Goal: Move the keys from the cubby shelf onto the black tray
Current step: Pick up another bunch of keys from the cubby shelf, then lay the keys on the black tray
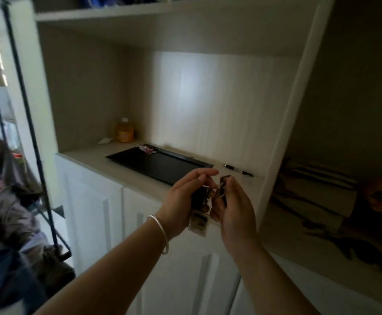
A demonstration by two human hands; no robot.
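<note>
Both hands, left hand [185,194] and right hand [233,201], clasp the keys [202,198], seemingly bunched; I should lower them flat onto the black tray [153,162].

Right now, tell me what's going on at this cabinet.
A person holds a bunch of keys between both hands, the left hand and the right hand, in front of the cabinet's open shelf. The keys are not yet on the black tray, which lies on the shelf just beyond the hands. A small pinkish item sits at the tray's far edge, a pen lies to its right, and an orange jar stands at the back left.
</note>
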